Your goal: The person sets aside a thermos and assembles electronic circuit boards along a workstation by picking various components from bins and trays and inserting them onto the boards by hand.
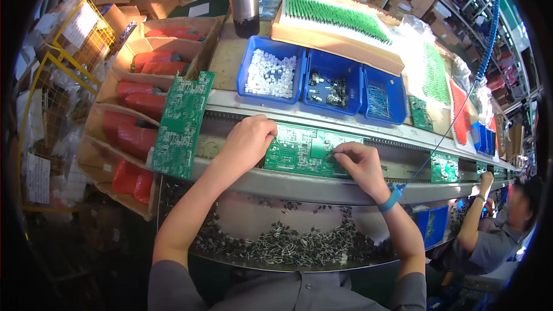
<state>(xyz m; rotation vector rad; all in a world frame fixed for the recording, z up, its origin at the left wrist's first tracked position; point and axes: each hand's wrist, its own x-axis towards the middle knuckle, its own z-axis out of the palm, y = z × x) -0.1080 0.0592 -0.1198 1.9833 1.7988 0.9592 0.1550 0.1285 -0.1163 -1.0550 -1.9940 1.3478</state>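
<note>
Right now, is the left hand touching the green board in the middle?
Touching. The head view shows the left hand resting on the left end of the green circuit board, covering its corner with no gap.

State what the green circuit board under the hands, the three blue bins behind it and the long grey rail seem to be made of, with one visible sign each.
Green circuit board: likely rigid laminate with a glossy green coating and pale printed tracks. Blue bins: probably moulded plastic, uniform colour, smooth walls. Long grey rail: seems metal, with a dull silvery sheen.

Metal conveyor rail (322, 187), green circuit boards (305, 150) on it, blue bins (271, 75) behind
</note>
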